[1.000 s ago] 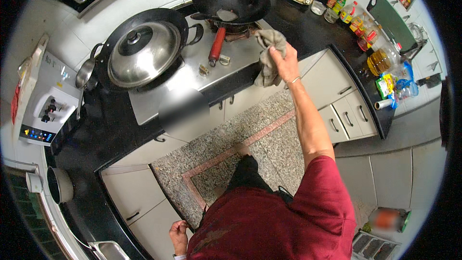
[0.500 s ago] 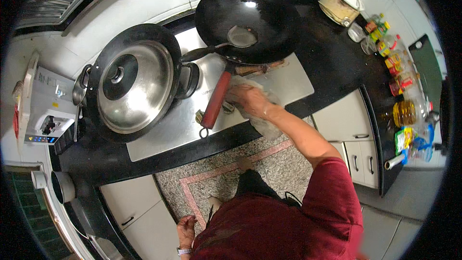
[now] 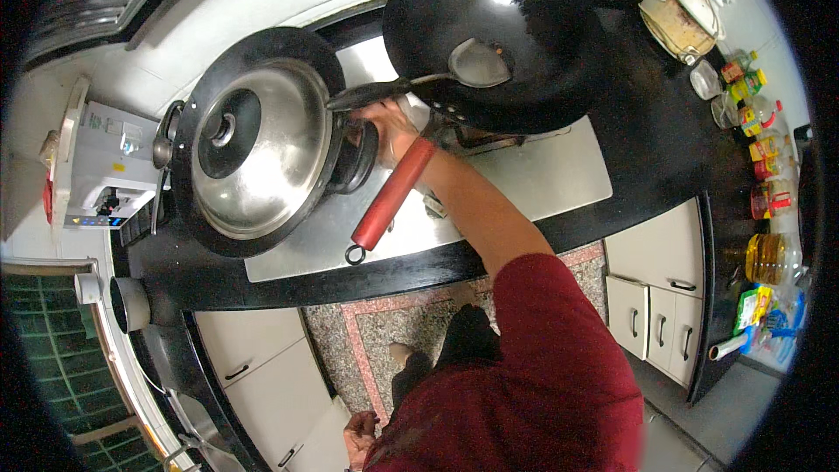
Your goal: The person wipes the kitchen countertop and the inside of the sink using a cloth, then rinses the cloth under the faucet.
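My right hand (image 3: pixel 387 122) reaches between the two woks and is closed on a pale cloth (image 3: pixel 415 111), pressed to the steel stove top (image 3: pixel 559 153). Most of the cloth is hidden behind the hand and handles. Over the wrist slants the red handle (image 3: pixel 395 195) of the large black wok (image 3: pixel 542 44). A metal spatula (image 3: pixel 479 64) rests in that wok, its dark handle passing above my fingers. Left of the hand stands a wok under a domed steel lid (image 3: pixel 271 153). My left hand (image 3: pixel 360 433) hangs low by my body, fingers curled, seemingly with nothing in them.
A white-lidded cooker (image 3: pixel 680 17) stands at the back right corner. Several bottles and jars (image 3: pixel 771 201) line the right wall. A white appliance (image 3: pixel 109 166) is at the left, beside a hanging ladle (image 3: pixel 163 144). The black counter edge (image 3: pixel 367 287) runs in front of me.
My right hand has slid left with the cloth, from the stove's front middle to the gap between the woks. The view has shifted too. My left hand stays low.
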`<state>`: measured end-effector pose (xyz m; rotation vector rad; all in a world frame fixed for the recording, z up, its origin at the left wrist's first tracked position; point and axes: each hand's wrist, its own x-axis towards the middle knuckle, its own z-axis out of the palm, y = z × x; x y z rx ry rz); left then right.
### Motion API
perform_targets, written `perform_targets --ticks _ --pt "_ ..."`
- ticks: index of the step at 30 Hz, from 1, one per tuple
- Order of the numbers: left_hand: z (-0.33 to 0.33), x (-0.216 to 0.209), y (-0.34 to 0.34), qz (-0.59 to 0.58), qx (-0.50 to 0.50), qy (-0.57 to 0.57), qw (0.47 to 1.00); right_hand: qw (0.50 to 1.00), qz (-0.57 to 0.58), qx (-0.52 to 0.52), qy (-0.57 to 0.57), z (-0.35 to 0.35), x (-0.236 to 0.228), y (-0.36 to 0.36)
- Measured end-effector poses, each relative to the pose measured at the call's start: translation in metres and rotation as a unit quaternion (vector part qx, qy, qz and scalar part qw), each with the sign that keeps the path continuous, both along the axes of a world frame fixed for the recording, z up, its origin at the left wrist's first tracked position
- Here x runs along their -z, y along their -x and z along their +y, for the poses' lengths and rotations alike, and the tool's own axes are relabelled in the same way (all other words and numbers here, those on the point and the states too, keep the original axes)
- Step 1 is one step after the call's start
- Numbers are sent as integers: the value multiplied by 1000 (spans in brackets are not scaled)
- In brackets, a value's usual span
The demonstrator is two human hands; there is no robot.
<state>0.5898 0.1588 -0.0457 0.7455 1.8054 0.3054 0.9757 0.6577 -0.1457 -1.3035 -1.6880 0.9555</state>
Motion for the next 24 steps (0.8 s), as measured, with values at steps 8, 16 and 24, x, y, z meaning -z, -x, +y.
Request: perform_targets --ticks 8,16,24 --pt "15 32 -8 -37 -46 -78 995 925 -359 -43 -114 -131 -31 -70" --pt "-38 58 26 -184 -93 -164 965 972 -217 -67 -67 6 -21 -38" --pt "-65 41 10 83 4 -75 994 896 -108 274 -333 137 3 3"
